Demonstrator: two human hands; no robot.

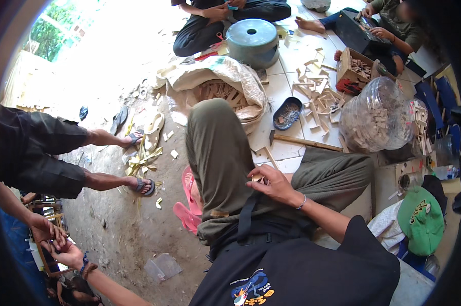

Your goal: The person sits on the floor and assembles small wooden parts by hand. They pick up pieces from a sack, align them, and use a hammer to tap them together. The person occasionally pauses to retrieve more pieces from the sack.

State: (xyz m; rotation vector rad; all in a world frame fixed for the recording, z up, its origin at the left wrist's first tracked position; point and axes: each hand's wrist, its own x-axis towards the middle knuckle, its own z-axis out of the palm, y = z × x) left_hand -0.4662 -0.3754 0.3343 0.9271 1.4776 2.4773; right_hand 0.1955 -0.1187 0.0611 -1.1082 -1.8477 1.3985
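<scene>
My right hand [275,185] rests over my lap, thumb and fingers closed on a small pale wooden piece [259,179]. My left hand [68,256] reaches out at the lower left, its fingers curled and meeting another person's hand [43,228]. Whatever lies between those two hands is too small to make out. Just beyond my right hand, a thin wooden strip [271,157] leans by my leg. A hammer [307,142] with a wooden handle lies on the tiles past my lap, near a dark blue oval tray [287,113] with small bits in it.
A white sack [251,84] of wooden pieces stands ahead, before an upturned grey-green tub [252,45]. Wooden offcuts [317,94] litter the tiles beside a clear plastic container [376,116] and a wooden box [345,69]. A green cap [420,220] lies right. People sit ahead; one stands left.
</scene>
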